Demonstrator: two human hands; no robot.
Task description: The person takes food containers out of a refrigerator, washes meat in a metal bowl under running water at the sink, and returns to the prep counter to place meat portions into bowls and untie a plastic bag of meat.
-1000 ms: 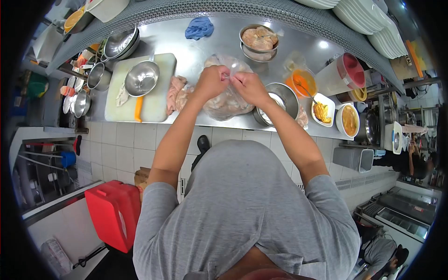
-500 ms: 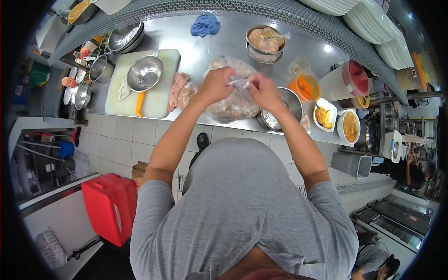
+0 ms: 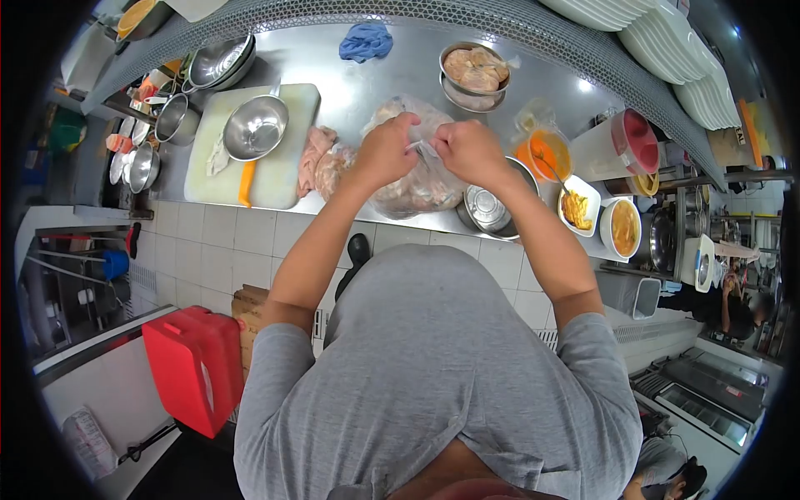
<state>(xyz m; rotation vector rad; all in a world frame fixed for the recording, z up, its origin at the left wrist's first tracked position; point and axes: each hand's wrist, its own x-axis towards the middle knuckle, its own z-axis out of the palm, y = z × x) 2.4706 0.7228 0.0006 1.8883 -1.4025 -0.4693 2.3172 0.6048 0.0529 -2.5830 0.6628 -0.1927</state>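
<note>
From my end: R hand [image 3: 472,152] has come back in closer to L hand [image 3: 385,155] vs half a sec ago, so the clear plastic bag [image 3: 415,190] has less of its neck stretched btwn them; still being worked, imo. R fingers pinched on film, L fingers half curled beside it, can't tell if gripping. Bag's on the steel counter [image 3: 408,62] btwn raw meat [image 3: 315,154] and steel pot [image 3: 487,208], crinkly, bulging w/ pale pinkish lumps.

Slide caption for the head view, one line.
Left hand and right hand at the gathered top of a clear plastic bag on a metal counter, right of a cutting board.
</note>
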